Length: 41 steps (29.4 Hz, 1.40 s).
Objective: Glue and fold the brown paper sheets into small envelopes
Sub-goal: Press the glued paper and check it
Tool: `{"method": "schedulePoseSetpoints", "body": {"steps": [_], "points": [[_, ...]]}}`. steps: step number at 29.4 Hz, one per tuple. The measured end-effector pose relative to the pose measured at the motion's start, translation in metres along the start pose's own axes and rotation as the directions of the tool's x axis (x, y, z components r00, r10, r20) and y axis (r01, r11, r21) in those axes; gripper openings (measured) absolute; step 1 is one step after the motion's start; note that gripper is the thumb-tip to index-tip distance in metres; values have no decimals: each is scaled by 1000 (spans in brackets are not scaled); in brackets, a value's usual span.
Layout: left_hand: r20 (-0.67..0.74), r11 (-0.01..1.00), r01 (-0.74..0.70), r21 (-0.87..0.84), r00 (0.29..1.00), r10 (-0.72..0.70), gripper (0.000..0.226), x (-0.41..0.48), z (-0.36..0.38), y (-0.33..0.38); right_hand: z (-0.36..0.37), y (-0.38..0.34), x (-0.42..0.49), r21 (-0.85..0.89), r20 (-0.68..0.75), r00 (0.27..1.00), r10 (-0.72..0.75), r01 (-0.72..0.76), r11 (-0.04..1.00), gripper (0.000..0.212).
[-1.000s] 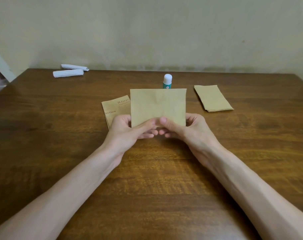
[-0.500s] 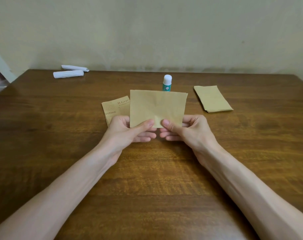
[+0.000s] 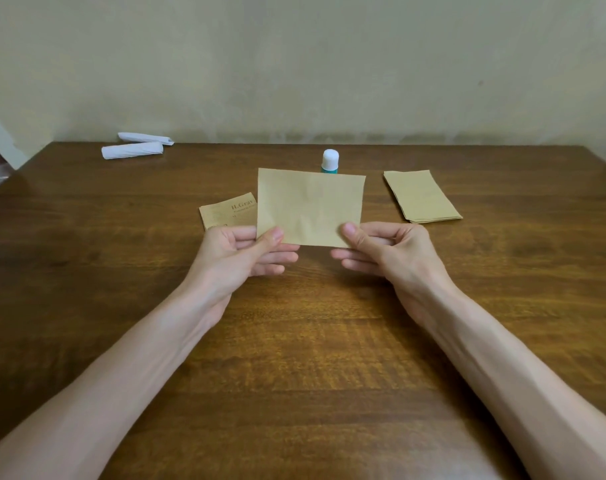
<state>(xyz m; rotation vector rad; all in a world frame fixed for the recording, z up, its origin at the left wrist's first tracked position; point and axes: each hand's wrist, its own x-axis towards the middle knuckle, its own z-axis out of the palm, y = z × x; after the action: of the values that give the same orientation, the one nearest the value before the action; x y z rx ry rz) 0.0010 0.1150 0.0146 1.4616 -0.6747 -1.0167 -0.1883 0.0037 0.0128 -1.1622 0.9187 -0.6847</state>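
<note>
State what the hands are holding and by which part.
One brown paper sheet: the left hand pinches its lower left corner, the right hand its lower right corner.

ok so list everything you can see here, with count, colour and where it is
sheet: 1, brown, held up over the table centre
stack: 1 pile of brown sheets, number unclear, flat on the table to the right
printed paper: 1, brown with dark print, flat on the table, partly hidden by the sheet and the left hand
glue stick: 1, white cap, green body, upright behind the sheet, partly hidden
rolls: 2, white, far left of the table near the wall
table: 1, dark brown wood, fills the lower view
wall: 1, pale, behind the table
left hand: 1, pinches the sheet's lower left corner
right hand: 1, pinches the sheet's lower right corner
</note>
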Motion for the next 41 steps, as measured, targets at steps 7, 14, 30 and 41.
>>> {"method": "schedulePoseSetpoints", "body": {"steps": [7, 14, 30, 41], "points": [[83, 995, 34, -96, 996, -26, 32, -1, 2, 3, 0, -2, 0, 10, -27, 1000, 2, -2, 1000, 24], [69, 997, -6, -82, 998, 12, 44, -4, 5, -4, 5, 2, -2, -54, 101, 994, -43, 49, 997, 25], [55, 1000, -17, -12, 998, 17, 22, -3, 9, -7, 9, 10, -2, -132, 98, 993, -73, 85, 988, 30], [60, 1000, -21, -18, 998, 22, 24, 2, 0, -6, 7, 4, -2, -108, 94, 995, -39, 49, 993, 31]]}}
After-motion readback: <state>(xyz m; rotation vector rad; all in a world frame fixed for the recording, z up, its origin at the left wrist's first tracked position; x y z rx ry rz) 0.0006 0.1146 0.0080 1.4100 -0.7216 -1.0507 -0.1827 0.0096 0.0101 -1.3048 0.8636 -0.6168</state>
